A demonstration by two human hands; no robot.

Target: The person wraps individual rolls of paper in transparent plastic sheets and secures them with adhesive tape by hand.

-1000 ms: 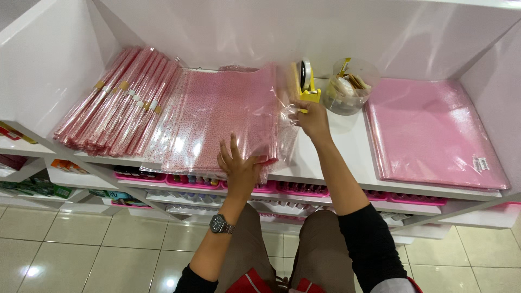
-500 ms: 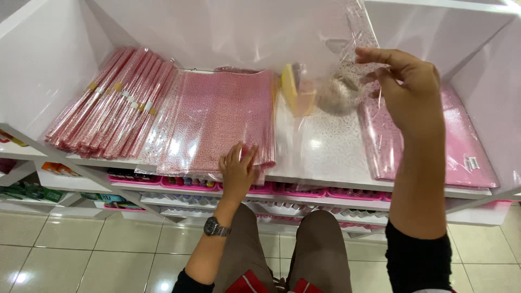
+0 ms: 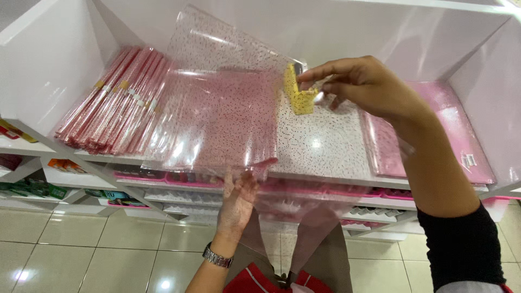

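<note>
I'm looking down at a white shelf (image 3: 325,154) w/ both hands up front. My right hand (image 3: 361,87) is holding up a clear dotted plastic sheet (image 3: 228,108); its fingers (image 3: 325,69) are pinched together on the sheet's top edge, right by a small yellow tape dispenser (image 3: 297,92). Can't tell if the dispenser is gripped too or just sitting behind the sheet. The sheet is hanging tilted in front of the shelf, its upper corner rising toward the back wall, lower part draping past the shelf's front edge and down toward my legs. My left hand (image 3: 239,198) is sitting behind the sheet's lower portion, seen thru the plastic, fingers (image 3: 232,179) spread apart and pointing up, palm against the film; not clamped on anything as far as I can see. A wristwatch (image 3: 217,256) is showing on that wrist.

On the shelf's left, a stack of pink wrapped bundles (image 3: 114,106) is lying slanted. On the right, flat pink sheets (image 3: 456,135) are lying on the shelf, partly under my right forearm. Lower shelves w/ pink-edged trays (image 3: 163,178) are running below.
</note>
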